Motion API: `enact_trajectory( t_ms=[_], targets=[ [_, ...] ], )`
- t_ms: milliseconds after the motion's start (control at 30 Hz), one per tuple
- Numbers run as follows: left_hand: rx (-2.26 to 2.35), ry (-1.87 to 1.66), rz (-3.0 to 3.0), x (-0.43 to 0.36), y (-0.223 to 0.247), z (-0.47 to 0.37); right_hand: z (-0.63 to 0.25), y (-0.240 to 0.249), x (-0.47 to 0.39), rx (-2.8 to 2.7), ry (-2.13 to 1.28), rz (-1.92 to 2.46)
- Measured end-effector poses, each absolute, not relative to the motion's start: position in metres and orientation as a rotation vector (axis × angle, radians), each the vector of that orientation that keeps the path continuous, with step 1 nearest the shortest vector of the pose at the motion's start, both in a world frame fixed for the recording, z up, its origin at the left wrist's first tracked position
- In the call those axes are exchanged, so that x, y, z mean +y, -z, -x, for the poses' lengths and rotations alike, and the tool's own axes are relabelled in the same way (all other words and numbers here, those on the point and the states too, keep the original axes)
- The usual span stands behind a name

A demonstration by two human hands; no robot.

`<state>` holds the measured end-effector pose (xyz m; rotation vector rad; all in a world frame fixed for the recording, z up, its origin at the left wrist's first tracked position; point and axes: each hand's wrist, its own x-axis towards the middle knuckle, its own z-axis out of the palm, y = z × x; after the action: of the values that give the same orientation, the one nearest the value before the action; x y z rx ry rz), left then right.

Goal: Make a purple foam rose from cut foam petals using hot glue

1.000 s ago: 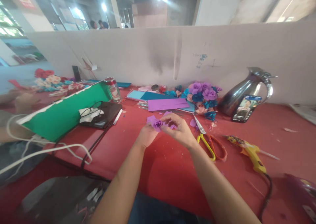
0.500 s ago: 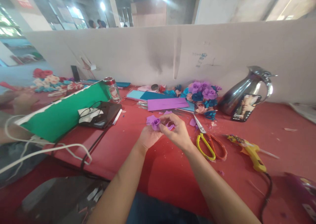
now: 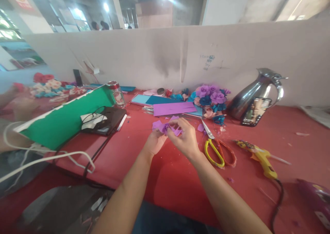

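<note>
A small purple paper flower [image 3: 166, 127] with a curled centre is held between my two hands above the red table [image 3: 170, 189]. My left hand [image 3: 156, 141] grips it from below and the left. From the right, the thumb and fingers of my right hand [image 3: 185, 136] close on its petals. Loose purple paper petals lie just behind my hands. Farther back is a flat purple paper strip [image 3: 175, 108] on blue sheets [image 3: 162, 99]. Scissors [image 3: 218, 148] with one yellow and one red handle lie right of my right hand.
At right lie a yellow glue gun [image 3: 261, 158], a leaning phone [image 3: 256, 112] and a steel jug [image 3: 244, 93]. Finished paper flowers [image 3: 211, 96] are heaped at the back. On the left stand a green board [image 3: 74, 118], glasses on a dark case [image 3: 113, 118] and a jar [image 3: 118, 94]. A co-worker's arm [image 3: 12, 141] shows far left.
The purple flower's curled centre has turned from facing up toward me to tilting right, toward my right fingers. My hands stay in nearly the same place.
</note>
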<state>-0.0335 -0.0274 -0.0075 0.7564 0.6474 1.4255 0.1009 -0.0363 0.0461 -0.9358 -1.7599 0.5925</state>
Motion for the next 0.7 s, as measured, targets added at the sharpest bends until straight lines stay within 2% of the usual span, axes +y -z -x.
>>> enact_trajectory(
  t_ms=[367,700],
  targets=[
    [0.601,-1.434,-0.900,-0.023,0.018,0.037,-0.102,-0.043,-0.033,-1.730,-0.619,0.965],
    [0.641,-1.461,-0.930,-0.022,0.016,0.037,-0.102,-0.041,-0.028,-1.616,-0.822,0.999]
  ],
)
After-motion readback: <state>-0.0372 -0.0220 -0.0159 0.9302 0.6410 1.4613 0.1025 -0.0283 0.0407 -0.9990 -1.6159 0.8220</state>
